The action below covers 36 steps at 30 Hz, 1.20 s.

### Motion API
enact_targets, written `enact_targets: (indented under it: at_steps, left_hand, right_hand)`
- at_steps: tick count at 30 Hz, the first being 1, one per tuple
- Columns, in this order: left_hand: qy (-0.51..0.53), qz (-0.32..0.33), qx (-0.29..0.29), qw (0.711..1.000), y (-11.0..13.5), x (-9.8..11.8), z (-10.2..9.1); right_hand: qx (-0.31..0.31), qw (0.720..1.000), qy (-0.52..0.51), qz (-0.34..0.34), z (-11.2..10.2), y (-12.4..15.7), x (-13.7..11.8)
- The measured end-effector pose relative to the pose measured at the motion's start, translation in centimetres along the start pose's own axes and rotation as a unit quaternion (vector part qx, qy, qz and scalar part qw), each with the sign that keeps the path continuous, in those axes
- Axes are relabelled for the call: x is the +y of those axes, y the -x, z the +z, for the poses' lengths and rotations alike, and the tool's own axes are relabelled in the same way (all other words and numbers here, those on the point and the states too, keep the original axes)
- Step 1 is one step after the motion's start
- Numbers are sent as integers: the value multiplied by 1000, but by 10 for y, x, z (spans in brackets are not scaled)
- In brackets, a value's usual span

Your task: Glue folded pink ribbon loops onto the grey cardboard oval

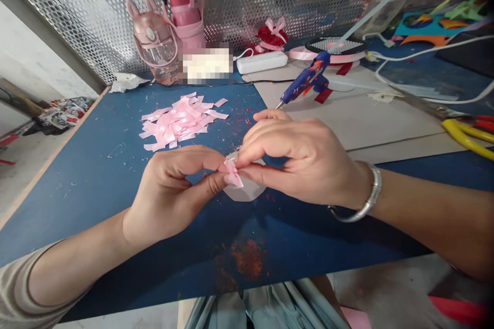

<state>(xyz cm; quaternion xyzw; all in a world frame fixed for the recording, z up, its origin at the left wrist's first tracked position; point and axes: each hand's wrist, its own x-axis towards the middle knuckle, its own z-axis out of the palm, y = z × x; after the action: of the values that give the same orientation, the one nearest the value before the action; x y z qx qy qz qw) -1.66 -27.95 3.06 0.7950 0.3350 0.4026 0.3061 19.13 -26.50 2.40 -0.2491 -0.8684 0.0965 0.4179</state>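
Here, at the centre of the frame, the left hand and right hand meet over a blue surface. Both are closed in a fingertip pinch on one small pink ribbon piece, with a pale disc directly behind it. A pile of ribbon pieces lies above and left; a glue gun rests upper right (nozzle pointing down-left). The step appears to be folding the piece, and keeping that fold would call for a steady, tight pinch.
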Motion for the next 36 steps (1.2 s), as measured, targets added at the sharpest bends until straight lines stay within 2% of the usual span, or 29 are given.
enact_targets:
  at_steps: [4,9,18,20,22,26,31,36]
  left_hand:
    - [5,10,-29,1000,0,0,-2]
    - [15,-14,-42,999,0,0,-2]
    - [29,-29,-94,995,5,-13,-1]
    - [37,-47,-81,995,3,-14,0]
    - [82,-90,-39,992,-1,-16,3]
    - [232,-182,44,955,-6,-25,4]
    - [214,-139,61,965,-5,-29,4]
    - [142,-93,48,984,1,-19,8]
  right_hand:
    - [-11,1000,-20,-7,1,2,4]
    - [-20,1000,3,-12,3,4,4]
    - [-74,997,28,-20,4,3,3]
    - [-66,997,29,-15,6,2,5]
    - [-32,999,7,21,7,0,7]
    - [32,987,-85,132,2,-6,9]
    - [6,968,-156,195,-5,-8,6]
    - [-32,983,-121,134,1,-4,-5]
